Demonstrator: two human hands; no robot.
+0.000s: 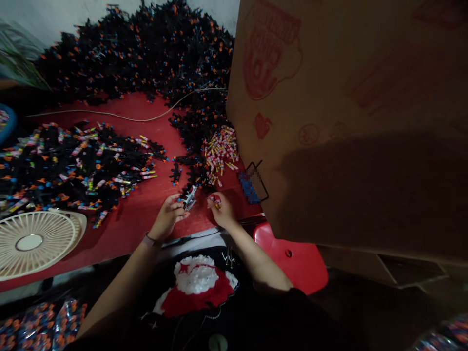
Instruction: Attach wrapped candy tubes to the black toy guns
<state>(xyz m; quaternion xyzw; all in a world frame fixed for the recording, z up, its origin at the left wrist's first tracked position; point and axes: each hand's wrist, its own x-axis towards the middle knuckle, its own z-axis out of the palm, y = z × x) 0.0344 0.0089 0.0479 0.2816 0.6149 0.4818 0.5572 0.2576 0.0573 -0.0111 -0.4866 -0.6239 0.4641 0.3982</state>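
Observation:
My left hand (171, 212) is closed on a small grey-and-black plastic toy (189, 198), its front tilted up and away from me. To the right, my right hand (223, 212) curls round a few small pink-and-yellow tubes (216, 200), partly hidden by the fingers. A heap of such tubes, pink, white and yellow (222, 151), lies just beyond that hand. Beside it, loose black plastic toys (195, 168) with blue and orange tips spread over the red tabletop (146, 105).
A large cardboard box (329, 122) rises at the right, with a blue item in a black wire frame (252, 185) against it. Black toys (146, 53) pile high behind. At left lie toys fitted with tubes (80, 156) and a cream fan (60, 241). A red stool (300, 258) stands below.

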